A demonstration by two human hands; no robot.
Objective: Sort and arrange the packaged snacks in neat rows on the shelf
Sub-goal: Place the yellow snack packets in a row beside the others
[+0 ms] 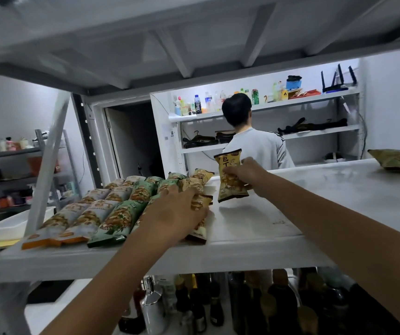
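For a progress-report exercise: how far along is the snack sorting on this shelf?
Done: white packets and green packets lie in rows on the shelf. In hand: the right hand holds a yellow packet upright, the left hand rests on the yellow row. Left: place it, plus a loose packet far right.

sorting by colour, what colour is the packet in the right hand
Yellow packet, head view.
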